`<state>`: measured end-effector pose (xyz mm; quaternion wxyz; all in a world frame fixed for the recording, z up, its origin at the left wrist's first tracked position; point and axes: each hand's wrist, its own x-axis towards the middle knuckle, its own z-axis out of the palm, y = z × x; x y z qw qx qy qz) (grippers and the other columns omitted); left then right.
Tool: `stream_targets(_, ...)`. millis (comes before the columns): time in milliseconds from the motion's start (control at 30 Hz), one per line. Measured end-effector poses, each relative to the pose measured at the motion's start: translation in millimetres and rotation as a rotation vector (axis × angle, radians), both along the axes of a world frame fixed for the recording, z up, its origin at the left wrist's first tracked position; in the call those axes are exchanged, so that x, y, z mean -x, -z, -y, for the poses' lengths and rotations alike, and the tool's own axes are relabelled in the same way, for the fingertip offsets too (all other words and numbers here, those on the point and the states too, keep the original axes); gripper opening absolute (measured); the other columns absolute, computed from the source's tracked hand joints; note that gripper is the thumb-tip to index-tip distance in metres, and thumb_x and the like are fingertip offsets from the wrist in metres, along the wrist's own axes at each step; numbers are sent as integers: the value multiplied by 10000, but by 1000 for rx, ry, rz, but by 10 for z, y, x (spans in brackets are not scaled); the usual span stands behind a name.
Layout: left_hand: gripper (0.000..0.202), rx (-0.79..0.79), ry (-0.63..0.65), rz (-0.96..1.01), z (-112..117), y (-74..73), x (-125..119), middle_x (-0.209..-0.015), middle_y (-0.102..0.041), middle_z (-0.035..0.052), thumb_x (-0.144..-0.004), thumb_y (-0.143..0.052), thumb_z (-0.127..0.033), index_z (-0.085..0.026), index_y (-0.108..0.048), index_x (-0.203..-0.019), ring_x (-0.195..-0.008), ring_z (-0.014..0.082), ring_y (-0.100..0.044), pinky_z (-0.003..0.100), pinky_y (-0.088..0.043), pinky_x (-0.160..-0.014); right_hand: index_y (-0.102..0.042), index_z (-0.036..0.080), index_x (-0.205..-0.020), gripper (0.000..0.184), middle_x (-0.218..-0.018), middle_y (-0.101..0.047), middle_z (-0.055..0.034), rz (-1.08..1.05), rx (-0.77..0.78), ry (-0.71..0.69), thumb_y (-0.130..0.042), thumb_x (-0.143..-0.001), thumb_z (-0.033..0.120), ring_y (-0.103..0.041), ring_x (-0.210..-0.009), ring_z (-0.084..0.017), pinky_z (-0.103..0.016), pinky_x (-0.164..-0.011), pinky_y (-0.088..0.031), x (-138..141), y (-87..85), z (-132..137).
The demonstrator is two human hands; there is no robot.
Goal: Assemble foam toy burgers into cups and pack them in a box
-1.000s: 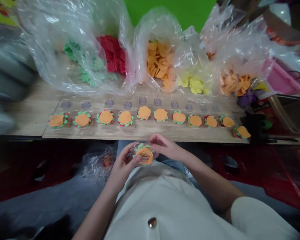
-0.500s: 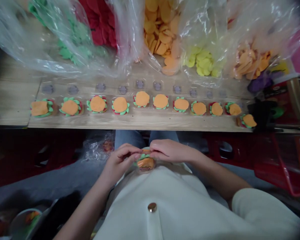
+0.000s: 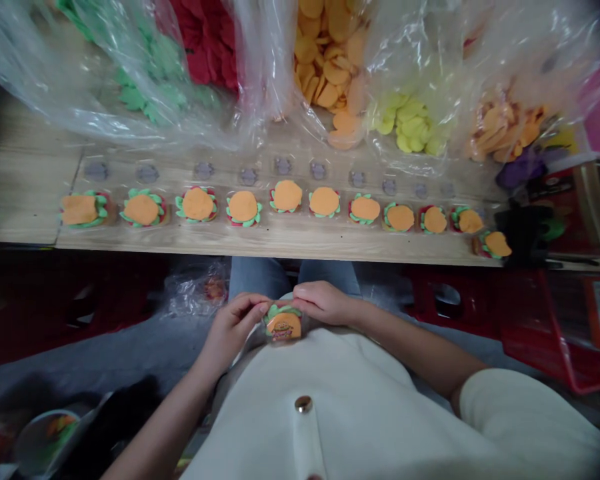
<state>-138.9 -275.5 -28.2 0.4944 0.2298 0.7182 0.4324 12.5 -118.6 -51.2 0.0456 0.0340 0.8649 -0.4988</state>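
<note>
Close to my body, below the table edge, a small clear plastic pack (image 3: 283,325) holds orange and green burger-shaped pieces, with a printed burger picture on its front. My left hand (image 3: 243,317) pinches its upper left edge between thumb and fingers. On the upper right edge, my right hand (image 3: 320,301) grips it with curled fingers. A row of several open clear packs lies on the table, each with a stacked toy burger such as this one (image 3: 286,195), orange on top with green and red edges. Small grey pieces (image 3: 283,165) sit in their lids.
Clear plastic bags along the back hold green leaf shapes (image 3: 150,80), red pieces (image 3: 210,47), orange discs (image 3: 330,67) and yellow-green pieces (image 3: 413,123). A red plastic basket (image 3: 540,333) stands at right under the wooden table (image 3: 25,193). A bin (image 3: 45,433) is at lower left.
Both hands and the pack have shifted slightly left. The pack has tilted so its printed front shows more plainly.
</note>
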Motion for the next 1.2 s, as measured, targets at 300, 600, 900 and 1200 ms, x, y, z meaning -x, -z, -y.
stream_targets(300,426,-14,-85,138,-268,-11,-89,-763,-572,-21,-541,-752,-242,-196,-497,-880,-673,129,-548,217,-433,-614,-435,181,-652,348,-606,-442,29,90,-2,362,-334,-901,403,-403,-565,-96,-209,-538,-279,312,-2,7)
stream_targets(600,460,-166,-231,-61,-478,-86,-124,-837,-585,-5,-566,-740,-258,-198,-467,-931,-725,132,-570,248,-456,-663,-501,171,-609,412,-542,-459,26,-66,214,808,-362,-863,466,-411,-525,-97,-206,-515,-319,528,-65,32)
stream_targets(900,496,-276,-360,-187,-796,-125,-227,-889,-561,24,-595,-728,-302,-190,-442,-984,-750,141,-574,255,-470,-664,-430,187,-613,410,-551,-424,32,-141,355,1238,-307,-877,475,-395,-537,-107,-214,-517,-336,497,27,74)
stream_targets(1200,569,-205,49,-122,-764,-184,-27,-848,-601,17,-563,-735,-288,-197,-428,-1033,-747,168,-593,284,-467,-671,-464,179,-629,358,-561,-430,35,-93,-45,761,-379,-870,430,-400,-546,-97,-210,-522,-280,445,-324,-362)
